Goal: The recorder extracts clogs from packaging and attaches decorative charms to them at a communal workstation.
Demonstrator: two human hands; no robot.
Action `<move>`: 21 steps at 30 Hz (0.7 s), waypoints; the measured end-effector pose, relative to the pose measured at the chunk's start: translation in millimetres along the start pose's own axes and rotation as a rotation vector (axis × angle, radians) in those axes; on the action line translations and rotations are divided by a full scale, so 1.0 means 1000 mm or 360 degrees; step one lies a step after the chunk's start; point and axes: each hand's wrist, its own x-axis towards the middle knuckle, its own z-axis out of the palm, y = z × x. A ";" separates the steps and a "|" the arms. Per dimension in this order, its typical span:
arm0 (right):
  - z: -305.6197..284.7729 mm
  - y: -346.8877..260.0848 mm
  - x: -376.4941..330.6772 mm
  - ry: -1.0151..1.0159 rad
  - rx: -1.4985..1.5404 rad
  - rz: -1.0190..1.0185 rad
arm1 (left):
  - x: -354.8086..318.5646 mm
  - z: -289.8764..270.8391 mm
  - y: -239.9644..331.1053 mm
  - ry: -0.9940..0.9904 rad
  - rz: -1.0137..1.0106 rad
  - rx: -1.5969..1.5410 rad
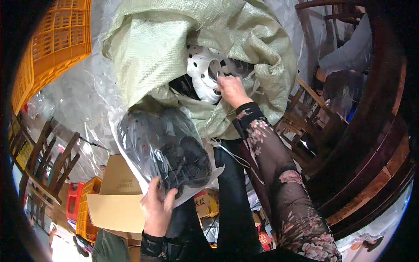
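A large pale green woven sack [152, 48] stands open in front of me. Inside it, white clogs [201, 70] with dark round holes lie among other dark items. My right hand [233, 91] reaches into the sack mouth, its fingers closed on the near side of the white clogs. A clear plastic bag of black shoes [174, 148], apparently clogs, leans below the sack's near left edge, over my lap. My left hand [159, 205] grips the lower edge of this bag between thumb and fingers. White sheeting shows behind the bag.
Orange plastic crates [61, 43] stand at far left. An open cardboard box [118, 205] sits beside my left forearm, near a red stool [75, 198]. Wooden chairs [52, 161] are at the left. Dark wooden furniture [371, 183] curves along the right, with another person's arm [347, 52] beyond.
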 end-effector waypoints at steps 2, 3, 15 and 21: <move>-0.033 -0.012 -0.007 0.0159 0.0157 -0.0146 | 0.002 0.001 0.003 0.0009 0.0096 0.0067; -0.051 -0.029 -0.009 0.0152 0.0404 -0.0261 | 0.003 0.000 0.003 0.0020 0.0103 0.0058; -0.121 -0.195 -0.116 -0.0255 0.1119 -0.1183 | -0.008 -0.020 0.008 -0.0062 0.0379 0.0122; -0.093 -0.224 -0.127 -0.0278 0.1123 -0.1210 | -0.010 -0.026 0.009 -0.0154 0.0123 0.0060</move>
